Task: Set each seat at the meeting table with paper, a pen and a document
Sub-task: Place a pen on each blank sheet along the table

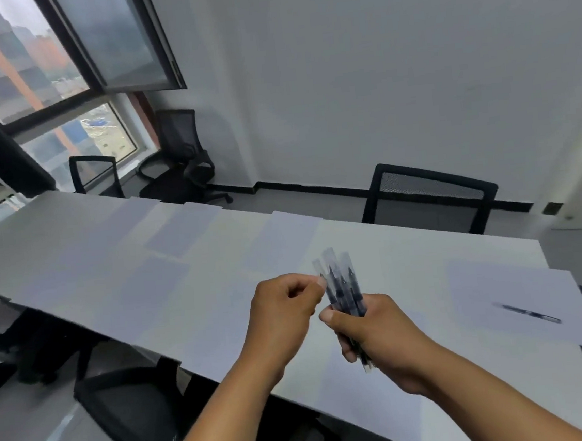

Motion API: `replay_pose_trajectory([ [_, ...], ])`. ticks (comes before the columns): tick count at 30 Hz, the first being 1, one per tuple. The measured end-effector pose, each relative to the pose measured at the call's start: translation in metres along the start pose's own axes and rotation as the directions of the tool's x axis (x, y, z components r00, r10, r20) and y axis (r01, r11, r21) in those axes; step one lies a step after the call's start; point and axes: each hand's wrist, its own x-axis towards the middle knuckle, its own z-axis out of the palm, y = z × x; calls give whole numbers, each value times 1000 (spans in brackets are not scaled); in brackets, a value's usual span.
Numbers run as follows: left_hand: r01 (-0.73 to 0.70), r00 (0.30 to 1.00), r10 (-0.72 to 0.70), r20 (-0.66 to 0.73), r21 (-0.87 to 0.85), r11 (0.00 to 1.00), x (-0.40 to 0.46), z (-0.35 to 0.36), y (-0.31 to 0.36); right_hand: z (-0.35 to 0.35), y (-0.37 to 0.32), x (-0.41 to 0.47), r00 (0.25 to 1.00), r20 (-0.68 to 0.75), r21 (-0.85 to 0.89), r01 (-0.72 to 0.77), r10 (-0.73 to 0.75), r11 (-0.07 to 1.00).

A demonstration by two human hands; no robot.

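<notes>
Pens (342, 286) with clear caps stand bunched in the right hand (375, 340), whose fingers (348, 351) curl round the barrels above the white worktop (73, 262). The left hand (284, 310) pinches the cap end of one pen in the bunch, between thumb and forefinger. Paper sheets (184, 230) lie along the worktop; on the sheet (495, 286) at the right rests a single pen (527, 313). Black mesh chairs (429, 196) stand around.

Your right hand (375, 340) grips a bundle of capped pens (342, 286), caps upward. Your left hand (284, 310) pinches the leftmost cap, just left of that grip. Right of the grip, well apart, a single pen (529, 313) lies on a paper sheet (502, 285) on the white table (73, 262).
</notes>
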Motion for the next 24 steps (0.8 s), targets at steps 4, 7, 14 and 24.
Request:
replay_pose_trajectory([
  [4,30,998,-32,53,40,999,39,25,-5,-18,13,31,998,-48,40,-29,31,999],
  [7,48,993,-55,100,78,996,60,39,-11,-28,26,45,995,-70,74,-64,70,995],
  [14,150,965,-178,191,150,977,92,83,-44,-44,73,58,963,-167,249,-166,211,954],
  [24,116,899,-222,378,282,952,148,137,-101,-51,138,71,839,-363,491,-199,407,848],
])
